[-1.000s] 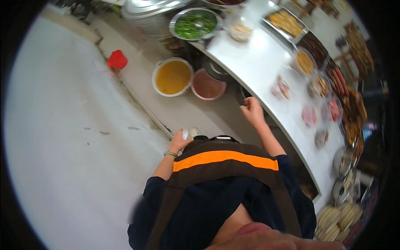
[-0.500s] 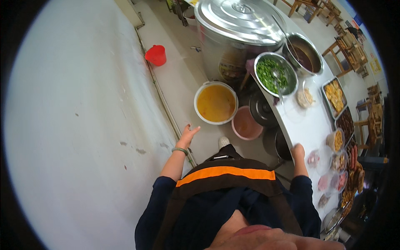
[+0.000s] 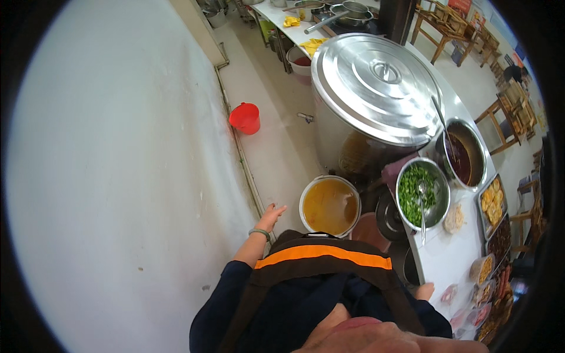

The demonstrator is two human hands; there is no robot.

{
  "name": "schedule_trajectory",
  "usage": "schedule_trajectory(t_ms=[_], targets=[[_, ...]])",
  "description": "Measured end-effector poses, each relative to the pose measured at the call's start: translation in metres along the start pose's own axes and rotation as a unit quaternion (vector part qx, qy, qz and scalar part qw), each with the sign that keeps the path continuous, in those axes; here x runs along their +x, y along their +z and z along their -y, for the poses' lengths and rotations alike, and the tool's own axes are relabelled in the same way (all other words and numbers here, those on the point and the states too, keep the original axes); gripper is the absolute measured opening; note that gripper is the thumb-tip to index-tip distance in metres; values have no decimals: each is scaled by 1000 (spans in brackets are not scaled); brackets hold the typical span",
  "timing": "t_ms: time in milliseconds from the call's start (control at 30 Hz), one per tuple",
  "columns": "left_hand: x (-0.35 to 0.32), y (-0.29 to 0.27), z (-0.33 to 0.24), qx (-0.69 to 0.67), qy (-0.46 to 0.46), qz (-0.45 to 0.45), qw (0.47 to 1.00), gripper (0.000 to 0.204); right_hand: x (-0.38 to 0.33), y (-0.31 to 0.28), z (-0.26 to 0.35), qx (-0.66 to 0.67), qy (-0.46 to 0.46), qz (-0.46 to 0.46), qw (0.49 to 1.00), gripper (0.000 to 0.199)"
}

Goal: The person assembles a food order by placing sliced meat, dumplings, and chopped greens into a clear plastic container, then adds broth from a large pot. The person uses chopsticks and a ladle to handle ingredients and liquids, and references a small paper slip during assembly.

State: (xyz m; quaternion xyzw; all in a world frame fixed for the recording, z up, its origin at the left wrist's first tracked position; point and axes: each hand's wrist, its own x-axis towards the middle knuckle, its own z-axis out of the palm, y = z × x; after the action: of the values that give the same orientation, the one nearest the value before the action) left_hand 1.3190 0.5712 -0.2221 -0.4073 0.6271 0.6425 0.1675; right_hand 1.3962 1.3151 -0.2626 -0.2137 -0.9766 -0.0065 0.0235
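Note:
My left hand (image 3: 271, 217) hangs in the air beside the wall, its fingers spread and holding nothing. Just right of it, on the floor, stands a white-rimmed bucket (image 3: 303, 200) of yellowish liquid. My right hand (image 3: 424, 291) rests at the edge of the white counter (image 3: 434, 262), its fingers too hidden to make out. Ahead of that hand, a steel bowl (image 3: 443, 203) holds chopped greens and a spoon (image 3: 422, 220). Beyond the bucket rises a large metal pot (image 3: 329, 132) under a shiny lid (image 3: 347, 70).
A red bucket (image 3: 247, 120) sits by the white wall (image 3: 129, 176) on the left. Along the counter are a pot (image 3: 481, 156) of dark liquid, a tray (image 3: 490, 230) of yellow food and several plastic tubs. A pink basin (image 3: 384, 243) stands beside the yellowish liquid.
The view has shifted forward, so the large pot, buckets and counter lie lower and further right. A farther worktop with pans has come into view. My right hand remains at the counter edge.

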Motion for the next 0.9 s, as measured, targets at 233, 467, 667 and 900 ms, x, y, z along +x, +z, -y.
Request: schedule_trajectory(t_ms=[233, 467, 667, 900], targets=[[87, -86, -52, -20, -105, 65, 992, 70, -50, 144, 160, -160, -383, 380, 827, 21], [233, -182, -178, 18, -55, 54, 997, 59, -35, 126, 450, 151, -121, 413, 890, 22], [317, -240, -318, -35, 58, 91, 993, 54, -19, 131, 612, 343, -122, 354, 862, 24], [361, -218, -393, -28, 65, 198, 978, 51, 31, 13, 787, 396, -104, 333, 849, 35]])
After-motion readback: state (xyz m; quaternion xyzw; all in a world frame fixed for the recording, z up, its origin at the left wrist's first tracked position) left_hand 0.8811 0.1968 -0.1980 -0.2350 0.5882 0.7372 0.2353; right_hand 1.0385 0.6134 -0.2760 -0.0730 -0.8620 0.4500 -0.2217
